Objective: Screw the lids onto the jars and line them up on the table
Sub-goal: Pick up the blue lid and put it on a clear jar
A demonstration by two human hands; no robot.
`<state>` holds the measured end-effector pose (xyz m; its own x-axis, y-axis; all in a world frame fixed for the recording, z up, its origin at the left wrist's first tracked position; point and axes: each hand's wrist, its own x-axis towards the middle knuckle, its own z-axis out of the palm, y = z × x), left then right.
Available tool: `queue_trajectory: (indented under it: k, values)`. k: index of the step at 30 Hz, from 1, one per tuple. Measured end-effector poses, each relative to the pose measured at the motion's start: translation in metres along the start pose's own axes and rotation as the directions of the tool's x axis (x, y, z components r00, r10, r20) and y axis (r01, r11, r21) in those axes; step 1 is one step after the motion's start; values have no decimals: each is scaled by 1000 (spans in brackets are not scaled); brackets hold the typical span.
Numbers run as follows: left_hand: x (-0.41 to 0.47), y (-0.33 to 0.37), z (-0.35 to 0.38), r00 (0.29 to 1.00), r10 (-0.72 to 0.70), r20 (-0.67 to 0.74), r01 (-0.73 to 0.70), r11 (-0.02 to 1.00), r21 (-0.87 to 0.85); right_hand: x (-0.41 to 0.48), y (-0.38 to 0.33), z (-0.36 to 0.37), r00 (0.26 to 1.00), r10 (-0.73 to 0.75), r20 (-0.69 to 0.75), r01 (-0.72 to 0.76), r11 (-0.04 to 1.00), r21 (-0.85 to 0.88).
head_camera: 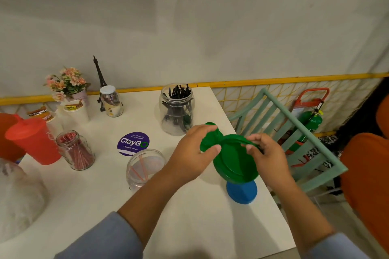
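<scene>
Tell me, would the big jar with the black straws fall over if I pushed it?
Probably not easily. The jar of black straws looks wide and squat, so it would likely slide on the smooth white table. It seems clear plastic, likely light. It has no lid, so a hard tip could spill straws.

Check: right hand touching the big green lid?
Touching. Head view shows the right hand fingers pinching the big green lid at its far rim.

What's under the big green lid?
A blue lid on the table shows below the large green lid, which both hands hold; its far part is covered, so contact between them is unclear.
</scene>
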<state>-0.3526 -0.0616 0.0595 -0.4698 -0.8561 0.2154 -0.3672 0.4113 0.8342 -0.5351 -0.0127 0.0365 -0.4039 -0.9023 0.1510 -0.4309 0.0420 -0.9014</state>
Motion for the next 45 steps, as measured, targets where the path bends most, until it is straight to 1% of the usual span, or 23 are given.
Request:
queue_trajectory:
  k: [3, 6, 11, 16, 18, 20, 24, 27, 29, 32, 34, 37, 40, 45]
  values:
    - [12, 6, 4, 998, -6, 69, 5, 1000, 18, -3, -15, -1, 995, -68, 67, 66, 997, 36]
    - [16, 6, 8, 993, -12, 120, 14, 1000, -16, -4, -19, 0, 990, -80, 115, 75, 996, 42]
    - [15, -6, 11, 997, -58, 59, 57, 998, 17, -4, -9, 5, 988, -67, 138, 57, 996, 75]
    - [9, -24, 22, 987, -114, 110, 104, 990, 94, -3, 13, 13, 991, -9, 136, -7, 993, 114]
    - [9, -33, 27, 986, -145, 77, 134, 983, 129, 0, 25, 16, 992, 26, 125, -44, 988, 147]
    - [10, -41, 32, 979, -203, 17, 198, 968, 151, 5, 40, 15, 993, 64, 104, -78, 987, 143]
    - [9, -58, 45, 953, -294, -77, 304, 927, 220, 9, 79, 12, 973, 219, 69, -222, 975, 29]
    - [6, -71, 59, 931, -349, -104, 364, 897, 251, 4, 111, 15, 949, 309, 70, -294, 940, -171]
    - [5, -81, 67, 907, -401, -127, 420, 877, 234, 0, 125, 19, 943, 317, 103, -282, 924, -260]
    - [3, -95, 74, 868, -471, -158, 495, 845, 202, -3, 135, 24, 934, 300, 194, -214, 905, -367]
    - [2, -102, 77, 848, -502, -171, 528, 829, 182, -4, 140, 27, 918, 315, 242, -184, 877, -443]
    - [0, -109, 80, 826, -539, -162, 561, 816, 143, -3, 144, 32, 891, 343, 298, -162, 853, -497]
    - [-2, -113, 80, 815, -563, -134, 578, 805, 132, -2, 146, 37, 877, 342, 338, -98, 816, -570]
    - [-7, -115, 79, 811, -572, -120, 584, 802, 125, -3, 147, 39, 871, 345, 350, -63, 785, -616]
